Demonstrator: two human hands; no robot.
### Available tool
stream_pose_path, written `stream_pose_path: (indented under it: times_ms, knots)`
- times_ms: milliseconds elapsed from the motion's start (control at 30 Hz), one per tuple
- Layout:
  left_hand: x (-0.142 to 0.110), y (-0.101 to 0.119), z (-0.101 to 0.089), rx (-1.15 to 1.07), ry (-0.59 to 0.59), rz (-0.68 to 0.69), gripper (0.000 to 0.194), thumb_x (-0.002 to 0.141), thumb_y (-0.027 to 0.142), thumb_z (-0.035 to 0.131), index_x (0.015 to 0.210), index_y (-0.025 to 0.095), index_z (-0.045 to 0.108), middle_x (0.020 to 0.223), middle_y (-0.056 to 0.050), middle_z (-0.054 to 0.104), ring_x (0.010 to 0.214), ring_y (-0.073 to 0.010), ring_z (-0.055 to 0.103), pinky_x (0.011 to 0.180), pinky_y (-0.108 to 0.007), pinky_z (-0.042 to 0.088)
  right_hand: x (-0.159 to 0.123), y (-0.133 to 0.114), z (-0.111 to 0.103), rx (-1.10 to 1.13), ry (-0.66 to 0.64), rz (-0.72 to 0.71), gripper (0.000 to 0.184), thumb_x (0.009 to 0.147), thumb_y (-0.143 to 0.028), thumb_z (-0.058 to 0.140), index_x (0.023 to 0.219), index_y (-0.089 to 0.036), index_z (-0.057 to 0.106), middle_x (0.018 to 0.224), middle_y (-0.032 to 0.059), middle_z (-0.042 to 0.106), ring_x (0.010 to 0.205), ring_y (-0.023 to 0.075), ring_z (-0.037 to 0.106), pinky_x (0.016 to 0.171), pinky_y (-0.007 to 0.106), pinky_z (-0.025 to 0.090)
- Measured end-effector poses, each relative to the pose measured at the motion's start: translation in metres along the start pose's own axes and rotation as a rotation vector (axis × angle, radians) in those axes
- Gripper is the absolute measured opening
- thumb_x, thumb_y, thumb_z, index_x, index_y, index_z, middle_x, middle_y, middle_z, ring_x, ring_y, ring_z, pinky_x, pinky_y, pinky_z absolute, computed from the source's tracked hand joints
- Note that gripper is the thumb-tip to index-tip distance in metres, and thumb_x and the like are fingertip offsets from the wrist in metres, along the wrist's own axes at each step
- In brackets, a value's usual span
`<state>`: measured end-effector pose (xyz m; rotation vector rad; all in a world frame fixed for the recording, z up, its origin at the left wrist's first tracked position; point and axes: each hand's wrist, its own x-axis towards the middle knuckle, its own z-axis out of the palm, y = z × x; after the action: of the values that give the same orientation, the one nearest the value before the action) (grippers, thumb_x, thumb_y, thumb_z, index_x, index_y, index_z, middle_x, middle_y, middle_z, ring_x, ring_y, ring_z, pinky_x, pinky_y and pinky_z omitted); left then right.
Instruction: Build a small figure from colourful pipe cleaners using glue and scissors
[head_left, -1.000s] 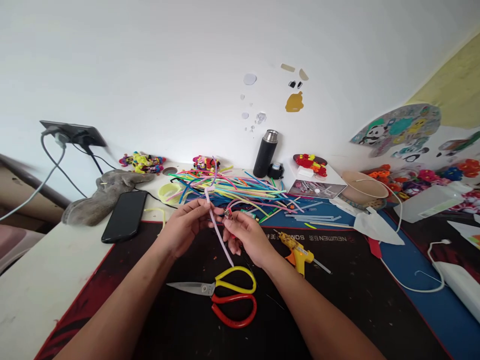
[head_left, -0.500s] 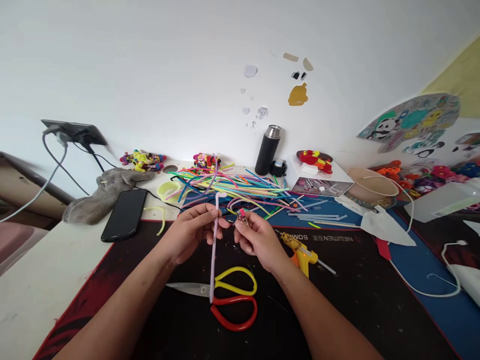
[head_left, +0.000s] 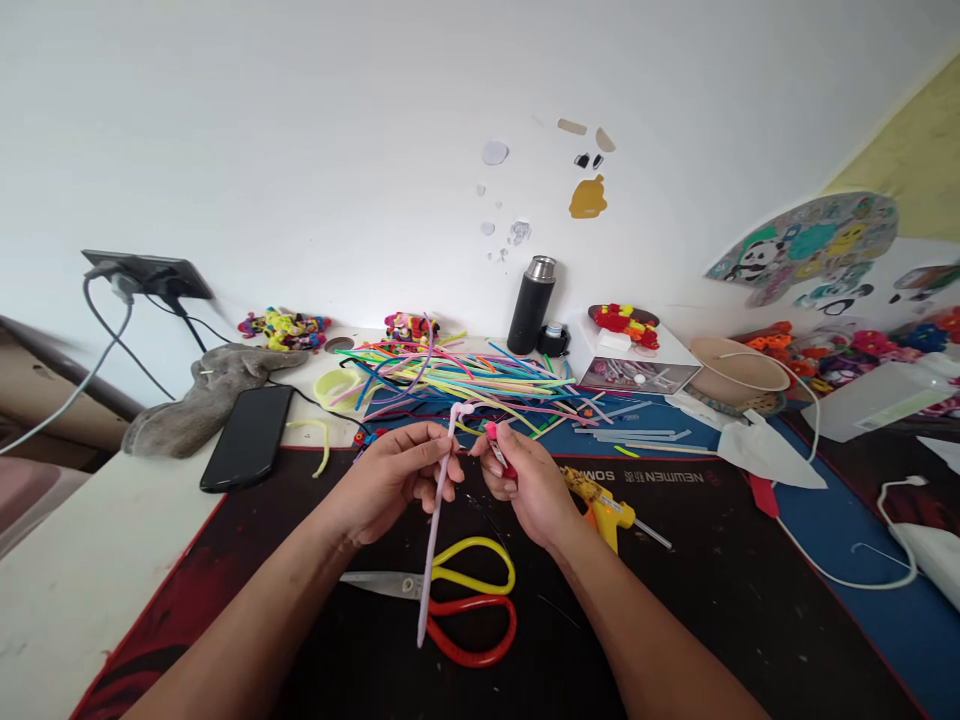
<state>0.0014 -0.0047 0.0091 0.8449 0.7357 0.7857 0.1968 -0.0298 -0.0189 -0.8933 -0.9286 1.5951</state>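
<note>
My left hand [head_left: 405, 480] pinches a lilac pipe cleaner [head_left: 432, 560] between thumb and fingers. Its top end is bent into a small curl, and its long straight part hangs down across the scissors. Close by on the right, my right hand [head_left: 529, 485] is closed around a small pink-and-silver object [head_left: 495, 447]; fingers cover most of it, so its kind is unclear. A small gap separates the two hands. Below them lie scissors [head_left: 472, 605] with one yellow and one red handle, blades pointing left, on the black mat [head_left: 637, 620].
Behind my hands is a heap of colourful pipe cleaners [head_left: 480, 375]. A yellow glue gun [head_left: 611, 512] lies right of my right hand. Further out are a black phone [head_left: 247, 437], an elephant figure [head_left: 187, 405], a black flask [head_left: 532, 305], a white box [head_left: 637, 360] and clear glue sticks [head_left: 637, 435].
The pipe cleaner's top has tilted right and its lower end has swung slightly left and down. My right hand has turned the pink-and-silver object, so its pink end now points up.
</note>
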Motion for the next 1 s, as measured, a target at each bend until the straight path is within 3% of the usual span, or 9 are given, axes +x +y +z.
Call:
stream_pose_path:
  times_ms: [267,500,733,1000]
  knots:
    - [-0.001,-0.001,0.003,0.06,-0.022,0.001,0.045,0.074,0.049,0.099,0.086,0.016,0.07,0.075,-0.006,0.078,0.057,-0.0146,0.07,0.046,-0.019,0.052,-0.001,0.006,0.0,-0.038,-0.014,0.016,0.047,0.091,-0.063,0.079,0.087,-0.02,0.059,0.068,-0.0063,0.054,0.043,0.0037,0.03,0.043,0.021,0.014]
    - [-0.001,-0.001,0.003,0.063,-0.05,-0.013,0.044,0.075,0.049,0.098,0.085,0.016,0.071,0.075,-0.006,0.077,0.059,-0.0158,0.072,0.046,-0.019,0.053,-0.001,0.008,0.003,-0.116,-0.028,0.024,0.049,0.092,-0.064,0.077,0.083,-0.021,0.055,0.061,-0.0078,0.049,0.045,0.0055,0.028,0.042,0.021,0.014]
    - [-0.002,-0.003,0.004,0.084,-0.071,-0.025,0.043,0.075,0.05,0.098,0.086,0.017,0.072,0.074,-0.006,0.077,0.06,-0.0165,0.073,0.047,-0.02,0.053,-0.001,0.008,0.001,-0.15,-0.073,-0.013,0.053,0.09,-0.072,0.075,0.085,-0.02,0.063,0.056,-0.0083,0.044,0.044,0.0063,0.026,0.044,0.023,0.015]
    - [-0.003,0.0,0.007,0.105,-0.071,-0.034,0.046,0.074,0.052,0.098,0.083,0.016,0.072,0.071,-0.005,0.076,0.057,-0.0155,0.072,0.045,-0.018,0.053,-0.001,0.011,0.0,-0.211,-0.09,-0.067,0.066,0.087,-0.082,0.072,0.07,-0.022,0.053,0.056,-0.0082,0.037,0.045,0.007,0.026,0.047,0.026,0.018]
